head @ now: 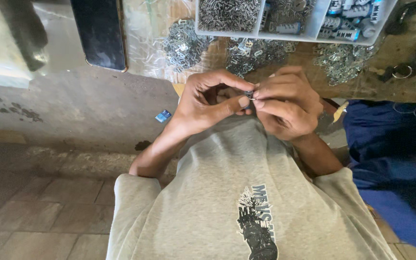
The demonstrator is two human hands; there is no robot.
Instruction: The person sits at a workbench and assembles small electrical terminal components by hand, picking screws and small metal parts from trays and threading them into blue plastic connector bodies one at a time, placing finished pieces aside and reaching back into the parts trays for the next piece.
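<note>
On a worn workbench (97,106) strewn with metal clips (185,45), left hand (208,101) and right hand (287,108) pinch closed together on one small dark part (249,94)

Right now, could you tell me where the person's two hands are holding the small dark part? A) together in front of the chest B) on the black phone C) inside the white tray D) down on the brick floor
A: the left hand and right hand meet above the grey shirt, pinching the small dark part between their fingers.
</note>
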